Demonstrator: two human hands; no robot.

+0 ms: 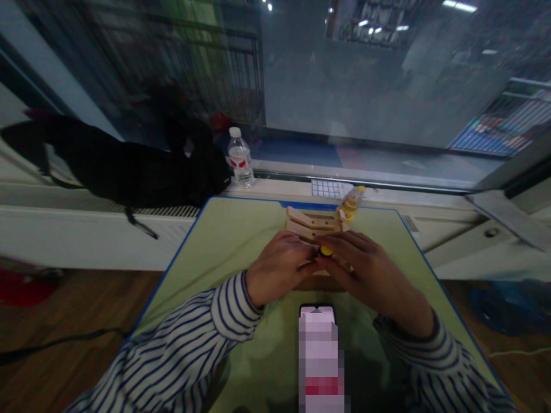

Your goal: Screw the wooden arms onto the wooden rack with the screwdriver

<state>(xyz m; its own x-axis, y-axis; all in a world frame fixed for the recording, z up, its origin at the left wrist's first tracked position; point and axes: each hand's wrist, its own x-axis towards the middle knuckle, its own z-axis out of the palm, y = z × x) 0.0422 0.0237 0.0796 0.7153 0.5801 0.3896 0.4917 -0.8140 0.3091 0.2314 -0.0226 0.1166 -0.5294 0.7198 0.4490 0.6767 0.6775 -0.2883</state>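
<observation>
Grip check: both narrow. The left hand [278, 267] clamps the wood block [321, 282] mid-counter [224, 241], and the right hand [372, 274] pinches the yellow peg [326, 250] atop it. The peg looks tiny, light and slippery, so pinch its sides. The wood looks stiff.

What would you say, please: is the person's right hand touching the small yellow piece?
Touching. The head view shows the right hand with its fingertips closed on the small yellow piece, no gap between them, beside the wooden pieces.

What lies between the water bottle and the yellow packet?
A small sheet with a blue grid lies flat between the water bottle and the yellow packet, in the head view.
</observation>
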